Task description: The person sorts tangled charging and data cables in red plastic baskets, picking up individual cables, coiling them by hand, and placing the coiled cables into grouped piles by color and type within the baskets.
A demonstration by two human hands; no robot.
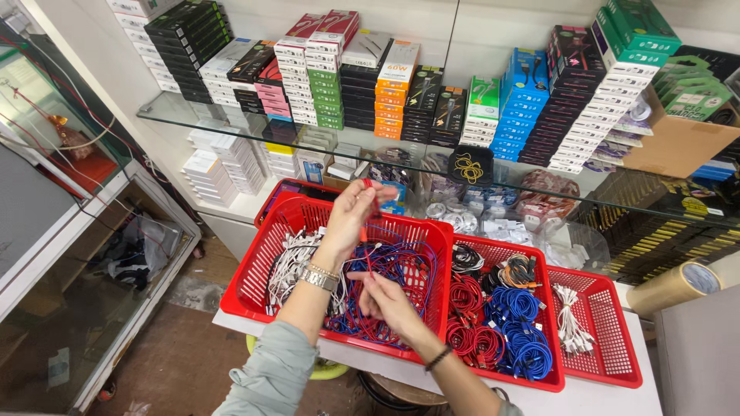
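Red cable point(368, 231) ran taut-ish between both hands, held above the big red basket point(258, 266). Looked light, thin and limp, so it would sag and tangle unless gripped at two spots; sheath probably a bit slick, plug ends the only stiff parts. Best hold seemed to be near the plug plus a pinch further down the cord.

Left hand point(351, 212) was raised over the basket's far rim, wrist bent, watch on it, fingers clenched around the cable's upper end. Right hand point(385, 300) sat lower, over the basket's near side, fingers pinched on the lower stretch of the same cable.

Inside the basket: white cables at its left side, a blue-and-red cable heap point(401, 273) under the hands. Right of the basket, a second basket point(543, 323) held coiled red and blue cables.
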